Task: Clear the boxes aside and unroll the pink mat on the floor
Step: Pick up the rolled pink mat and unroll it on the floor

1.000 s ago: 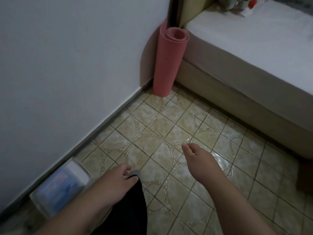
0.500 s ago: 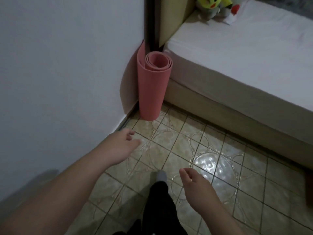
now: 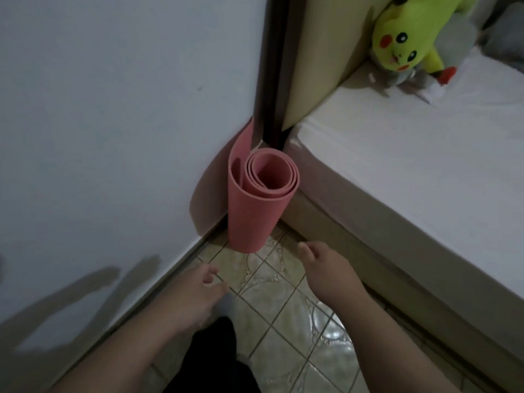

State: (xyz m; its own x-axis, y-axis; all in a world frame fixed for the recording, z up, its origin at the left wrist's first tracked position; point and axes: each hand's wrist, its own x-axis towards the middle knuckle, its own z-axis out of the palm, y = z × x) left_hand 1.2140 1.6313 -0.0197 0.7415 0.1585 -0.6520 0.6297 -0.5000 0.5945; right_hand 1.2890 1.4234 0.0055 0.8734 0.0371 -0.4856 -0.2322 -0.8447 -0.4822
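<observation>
Glossy beige floor tiles with a curved pattern fill the narrow strip between a pale wall at nine o'clock and a bed at three o'clock, and they catch a bright reflection near the lower middle. Nearest the camera, at six o'clock, a leg in dark trousers ends in a light grey sock planted on the tiles. Both bare forearms reach forward over the floor. The left hand, at about seven o'clock, has its fingers loosely spread and slightly curled with nothing between them; the right hand, just past centre toward five o'clock, is likewise empty, its fingers relaxed and partly curled, thumb pointing toward the corner. Neither hand touches anything, and their shadows fall on the wall at eight o'clock. Just beyond the fingertips, at the centre of the view, the pink mat stands upright on its end in the corner, rolled loosely so that its spiral opening faces up; its outer flap peels away and leans against the wall, and its right side sits close beside the bed base. Behind it, at twelve o'clock, a dark vertical gap runs between the wall and a cream headboard. Farthest off, at one to two o'clock, a yellow plush toy lies on the white sheet against the headboard.
</observation>
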